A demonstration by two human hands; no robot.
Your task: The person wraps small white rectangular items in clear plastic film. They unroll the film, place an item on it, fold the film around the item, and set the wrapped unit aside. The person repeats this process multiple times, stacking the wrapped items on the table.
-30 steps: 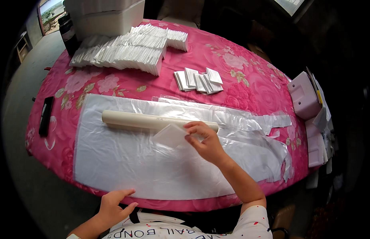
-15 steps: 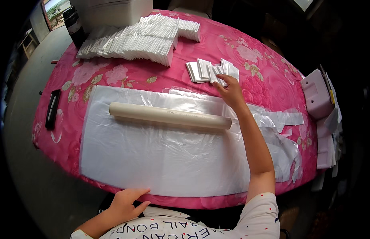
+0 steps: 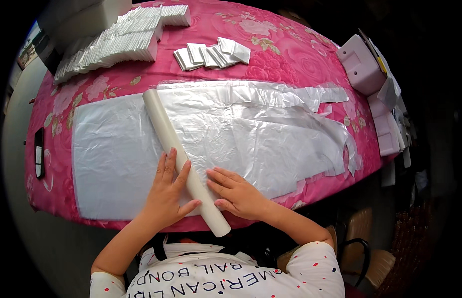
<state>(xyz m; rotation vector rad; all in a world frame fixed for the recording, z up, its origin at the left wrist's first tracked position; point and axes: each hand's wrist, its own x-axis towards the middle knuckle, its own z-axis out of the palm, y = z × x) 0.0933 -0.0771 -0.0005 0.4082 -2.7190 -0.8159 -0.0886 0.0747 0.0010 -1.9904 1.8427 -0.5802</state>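
A long cream-coloured tube (image 3: 164, 121) lies slantwise across a stack of clear plastic sheets (image 3: 107, 159), its near end reaching past the table's front edge. My left hand (image 3: 167, 191) has its fingers spread, the fingertips touching the tube's left side and top. To the right of the tube, my right hand (image 3: 238, 196) rests with fingers stretched out on the plastic, its thumb close to the tube. Neither hand grips anything. Beyond the sheets lies a small overlapping group of folded plastic packets (image 3: 211, 55).
Long rows of folded packets (image 3: 116, 42) stand at the far left before a white bin (image 3: 87, 17) and a dark bottle (image 3: 46, 52). A black oblong object (image 3: 39, 154) lies at the left edge. White foam boxes (image 3: 360, 64) stand at the right, and a chair (image 3: 365, 243) at lower right.
My right hand has left the folded packets and come back beside the tube. My left hand has moved up from the table edge onto the tube, which has swung from crosswise to slanting toward me.
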